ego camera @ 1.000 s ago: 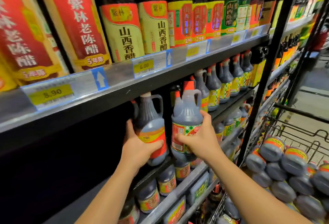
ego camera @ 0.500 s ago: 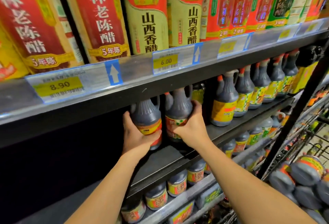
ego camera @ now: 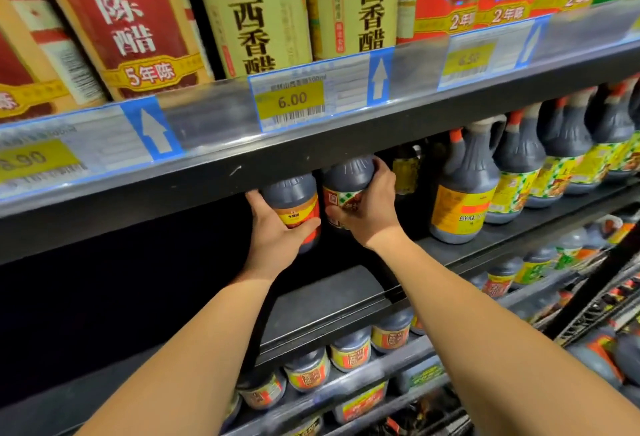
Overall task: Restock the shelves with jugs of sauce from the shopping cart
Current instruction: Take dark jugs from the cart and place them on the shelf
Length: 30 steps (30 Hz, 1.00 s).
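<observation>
My left hand (ego camera: 273,234) grips a dark sauce jug with an orange and red label (ego camera: 294,203) from below and behind. My right hand (ego camera: 372,207) grips a second dark jug with a red and green chequered label (ego camera: 346,182). Both jugs are side by side under the upper shelf edge, deep over the dark middle shelf (ego camera: 332,293). Their necks and handles are hidden behind the shelf rail. I cannot tell whether their bases touch the shelf.
A row of similar jugs (ego camera: 464,193) stands on the same shelf to the right. Vinegar bottles (ego camera: 249,13) fill the shelf above, behind a price rail (ego camera: 291,103). Smaller jars (ego camera: 349,352) line the lower shelves. Shopping cart wire (ego camera: 602,311) shows at the lower right.
Both hands have pushed the two jugs up and further back into the middle shelf. My view has moved closer and left, so the cart has almost left the frame.
</observation>
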Each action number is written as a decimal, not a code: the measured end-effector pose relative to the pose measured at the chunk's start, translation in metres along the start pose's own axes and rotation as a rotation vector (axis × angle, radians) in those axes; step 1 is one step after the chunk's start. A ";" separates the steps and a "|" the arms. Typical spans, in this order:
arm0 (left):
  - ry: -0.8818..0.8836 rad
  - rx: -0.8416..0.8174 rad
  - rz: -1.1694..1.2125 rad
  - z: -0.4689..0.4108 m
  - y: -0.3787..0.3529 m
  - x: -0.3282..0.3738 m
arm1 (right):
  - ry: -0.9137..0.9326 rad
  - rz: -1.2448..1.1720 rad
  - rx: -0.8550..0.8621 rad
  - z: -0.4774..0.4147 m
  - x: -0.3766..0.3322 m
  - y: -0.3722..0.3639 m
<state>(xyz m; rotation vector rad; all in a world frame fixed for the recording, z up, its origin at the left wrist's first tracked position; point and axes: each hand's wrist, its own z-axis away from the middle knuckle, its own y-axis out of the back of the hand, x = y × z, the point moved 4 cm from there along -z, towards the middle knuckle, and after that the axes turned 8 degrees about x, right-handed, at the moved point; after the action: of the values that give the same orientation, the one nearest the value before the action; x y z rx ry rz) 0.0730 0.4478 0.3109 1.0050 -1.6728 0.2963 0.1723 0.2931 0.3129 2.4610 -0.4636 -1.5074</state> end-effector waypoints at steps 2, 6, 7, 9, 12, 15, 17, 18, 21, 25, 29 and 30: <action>0.000 0.000 -0.034 -0.005 -0.003 -0.002 | 0.020 -0.003 -0.021 -0.005 0.003 -0.001; -0.003 0.004 -0.095 -0.014 -0.010 -0.005 | -0.016 0.007 -0.073 -0.011 0.005 -0.006; -0.001 0.007 -0.105 -0.015 -0.012 -0.005 | -0.016 0.006 -0.071 -0.013 0.006 -0.006; 0.003 0.010 -0.121 -0.018 -0.015 -0.005 | -0.014 0.016 -0.064 -0.014 0.006 -0.007; 0.009 0.013 -0.146 -0.022 -0.018 -0.005 | -0.022 0.030 -0.052 -0.014 0.005 -0.010; 0.013 -0.006 -0.170 -0.023 -0.018 -0.005 | -0.034 0.041 -0.043 -0.014 0.003 -0.012; 0.022 -0.017 -0.179 -0.024 -0.018 -0.003 | -0.050 0.056 -0.044 -0.015 0.002 -0.012; 0.029 -0.019 -0.187 -0.024 -0.017 -0.002 | -0.056 0.063 -0.046 -0.015 0.001 -0.012; 0.048 -0.032 -0.187 -0.020 -0.013 0.002 | -0.075 0.105 -0.053 -0.012 -0.005 -0.009; 0.050 -0.050 -0.155 -0.002 0.001 0.006 | -0.085 0.179 -0.011 0.006 -0.015 0.009; 0.020 -0.020 -0.130 0.020 0.012 0.015 | 0.021 0.203 0.073 0.036 -0.023 0.041; 0.016 -0.020 -0.107 0.027 0.012 0.018 | 0.016 0.228 0.087 0.043 -0.023 0.050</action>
<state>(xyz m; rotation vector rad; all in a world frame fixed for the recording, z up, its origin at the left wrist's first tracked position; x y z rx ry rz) 0.0450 0.4292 0.3207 1.0700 -1.5984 0.2156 0.1167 0.2549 0.3298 2.3856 -0.7927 -1.4018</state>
